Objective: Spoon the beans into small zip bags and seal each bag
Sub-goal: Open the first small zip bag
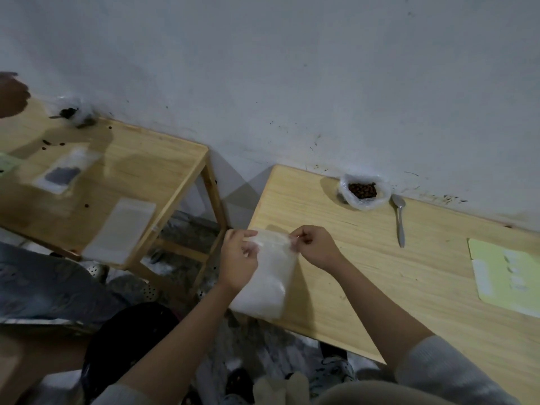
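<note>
Zip bag [267,276] at 6 o'clock on the near table [380,273], over its left edge, looks empty. Left hand [238,258] and right hand [315,247] each pinch a top corner, fingers curled. Open plastic bag [363,191] of beans [362,190] at 1 o'clock by the wall; spoon [399,220] just right of it, untouched. Green sheet [502,276] at 3 o'clock.

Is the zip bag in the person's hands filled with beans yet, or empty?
Empty, as far as it shows: the zip bag looks uniformly clear white, with no dark beans inside. Both hands pinch its top edge; the beans sit in the far bag.
</note>
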Motion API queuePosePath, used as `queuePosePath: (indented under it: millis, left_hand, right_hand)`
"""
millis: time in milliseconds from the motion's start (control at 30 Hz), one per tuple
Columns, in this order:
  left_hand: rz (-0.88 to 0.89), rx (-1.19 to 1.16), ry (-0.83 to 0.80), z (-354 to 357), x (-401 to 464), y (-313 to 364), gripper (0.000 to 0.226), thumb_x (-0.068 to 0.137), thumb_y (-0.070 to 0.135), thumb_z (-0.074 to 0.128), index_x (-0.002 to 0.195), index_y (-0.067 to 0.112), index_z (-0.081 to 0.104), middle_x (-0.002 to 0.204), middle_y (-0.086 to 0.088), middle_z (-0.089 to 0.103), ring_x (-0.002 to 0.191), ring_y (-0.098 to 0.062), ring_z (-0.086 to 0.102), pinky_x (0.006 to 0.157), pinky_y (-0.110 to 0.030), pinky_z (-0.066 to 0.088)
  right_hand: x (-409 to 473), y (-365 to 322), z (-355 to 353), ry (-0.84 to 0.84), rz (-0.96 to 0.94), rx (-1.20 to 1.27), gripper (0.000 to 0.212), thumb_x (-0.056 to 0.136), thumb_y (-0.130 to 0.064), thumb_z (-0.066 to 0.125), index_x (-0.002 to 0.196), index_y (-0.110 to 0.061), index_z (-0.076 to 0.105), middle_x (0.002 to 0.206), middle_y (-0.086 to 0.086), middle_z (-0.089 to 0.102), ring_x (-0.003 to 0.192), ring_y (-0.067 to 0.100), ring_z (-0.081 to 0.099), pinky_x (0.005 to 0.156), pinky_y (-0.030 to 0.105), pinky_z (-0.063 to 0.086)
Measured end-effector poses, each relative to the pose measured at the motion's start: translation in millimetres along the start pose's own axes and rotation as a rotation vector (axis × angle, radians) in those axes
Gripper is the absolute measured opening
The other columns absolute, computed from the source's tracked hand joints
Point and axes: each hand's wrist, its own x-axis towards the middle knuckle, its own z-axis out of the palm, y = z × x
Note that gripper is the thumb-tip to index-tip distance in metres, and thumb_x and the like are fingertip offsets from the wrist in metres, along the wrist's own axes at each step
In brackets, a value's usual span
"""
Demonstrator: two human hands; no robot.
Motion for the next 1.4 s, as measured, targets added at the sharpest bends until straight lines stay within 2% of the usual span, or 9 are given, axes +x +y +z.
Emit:
queuePosePath:
  millis: [167, 333, 533, 667, 800, 933, 1000, 1200, 1400]
  left_hand:
    - [0.094, -0.108, -0.088, 1, 7, 35, 0.025, 0.083, -0.005, 0.063, 0.097, 0.017, 0.062, 0.105, 0.011, 0.054, 0.089, -0.007, 0.062, 0.087, -0.018, 0.050]
    - [0.241, -0.051, 0.010, 19, 7, 69, 0.026, 0.082, 0.002, 0.067, 0.102, 0.018, 0.065, 0.108, 0.012, 0.047, 0.105, 0.003, 0.052, 0.091, -0.005, 0.037]
    - [0.136, -0.294, -0.035, 54, -3, 122, 0.018, 0.086, 0.012, 0.067, 0.100, 0.022, 0.064, 0.102, 0.006, 0.064, 0.089, -0.008, 0.065, 0.076, -0.023, 0.054]
    - [0.091, -0.306, -0.004, 74, -5, 141, 0.009, 0.081, 0.014, 0.073, 0.086, 0.015, 0.066, 0.089, 0.009, 0.066, 0.088, -0.001, 0.062, 0.069, -0.018, 0.053]
    - [0.056, -0.271, 0.033, 90, -4, 147, 0.009, 0.078, 0.002, 0.072, 0.075, 0.005, 0.064, 0.078, 0.003, 0.065, 0.077, 0.004, 0.060, 0.061, -0.013, 0.051]
    - [0.006, -0.269, -0.007, 99, 0, 148, 0.016, 0.077, -0.003, 0.068, 0.073, 0.012, 0.067, 0.079, 0.004, 0.067, 0.078, -0.012, 0.067, 0.066, -0.021, 0.055]
    - [-0.060, -0.255, -0.004, 102, 1, 149, 0.015, 0.074, -0.001, 0.070, 0.076, 0.013, 0.070, 0.081, 0.005, 0.069, 0.079, -0.011, 0.066, 0.067, -0.018, 0.053]
    - [-0.174, -0.318, -0.012, 107, 2, 154, 0.010, 0.070, 0.012, 0.080, 0.069, 0.018, 0.071, 0.069, 0.008, 0.070, 0.073, -0.012, 0.070, 0.074, -0.037, 0.057]
    - [-0.142, -0.228, -0.101, 110, 4, 156, 0.015, 0.070, 0.002, 0.074, 0.071, 0.017, 0.070, 0.075, 0.002, 0.069, 0.077, -0.016, 0.067, 0.075, -0.035, 0.056]
  right_hand:
    - [-6, -22, -38, -0.114, -0.061, 0.070, 0.006, 0.085, -0.012, 0.068, 0.081, -0.008, 0.071, 0.077, 0.008, 0.071, 0.071, 0.016, 0.065, 0.071, 0.030, 0.052]
    - [-25, -35, -76, -0.003, -0.049, 0.234, 0.009, 0.084, -0.008, 0.068, 0.078, -0.002, 0.068, 0.077, 0.014, 0.072, 0.064, 0.014, 0.067, 0.056, 0.025, 0.051]
    - [-45, -28, -98, 0.154, -0.057, 0.366, 0.011, 0.080, -0.003, 0.071, 0.070, 0.000, 0.067, 0.068, 0.013, 0.068, 0.058, 0.016, 0.059, 0.052, 0.027, 0.048]
    - [-53, -17, -104, 0.191, -0.088, 0.385, 0.015, 0.077, -0.003, 0.074, 0.066, 0.002, 0.065, 0.070, 0.022, 0.067, 0.058, 0.020, 0.057, 0.054, 0.027, 0.045]
    - [-58, -8, -110, 0.192, -0.082, 0.394, 0.011, 0.074, 0.001, 0.075, 0.068, 0.005, 0.067, 0.071, 0.010, 0.072, 0.063, 0.016, 0.063, 0.057, 0.026, 0.048]
    - [-65, -8, -117, 0.202, -0.032, 0.436, 0.008, 0.073, 0.001, 0.076, 0.070, 0.004, 0.069, 0.075, 0.007, 0.073, 0.062, 0.009, 0.065, 0.056, 0.018, 0.047]
    - [-67, -9, -120, 0.214, 0.004, 0.462, 0.009, 0.075, -0.002, 0.076, 0.070, 0.003, 0.069, 0.075, 0.009, 0.072, 0.056, 0.006, 0.062, 0.052, 0.017, 0.045]
    - [-67, -7, -127, 0.238, 0.083, 0.441, 0.012, 0.077, -0.005, 0.074, 0.067, 0.001, 0.069, 0.070, 0.016, 0.069, 0.058, 0.016, 0.059, 0.054, 0.024, 0.046]
    - [-69, -5, -141, 0.292, 0.088, 0.363, 0.009, 0.072, -0.001, 0.076, 0.066, 0.004, 0.070, 0.062, 0.016, 0.065, 0.056, 0.020, 0.057, 0.055, 0.029, 0.050]
